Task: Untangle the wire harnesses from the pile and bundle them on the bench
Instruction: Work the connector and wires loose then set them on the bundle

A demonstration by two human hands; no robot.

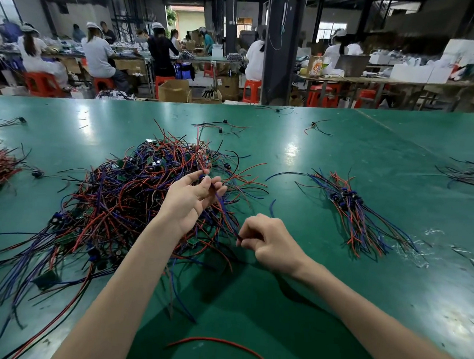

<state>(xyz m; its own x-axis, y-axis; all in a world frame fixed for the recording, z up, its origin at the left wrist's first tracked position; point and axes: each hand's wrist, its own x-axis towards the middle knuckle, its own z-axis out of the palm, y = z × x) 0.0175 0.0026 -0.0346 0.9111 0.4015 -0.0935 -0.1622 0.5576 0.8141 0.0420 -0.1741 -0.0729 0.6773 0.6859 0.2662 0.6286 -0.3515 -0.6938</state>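
The big pile (122, 199) of red, blue and black wires lies on the green bench (330, 157), to your left and under your left hand (192, 201). That hand is up over the pile's right side, palm toward you, and its thumb and fingers pinch a few wires. A blue wire runs down to your right hand (270, 243), which is lower, fingers curled, pinching it. Further right, well apart from both hands, a bundle (351, 212) lies flat.
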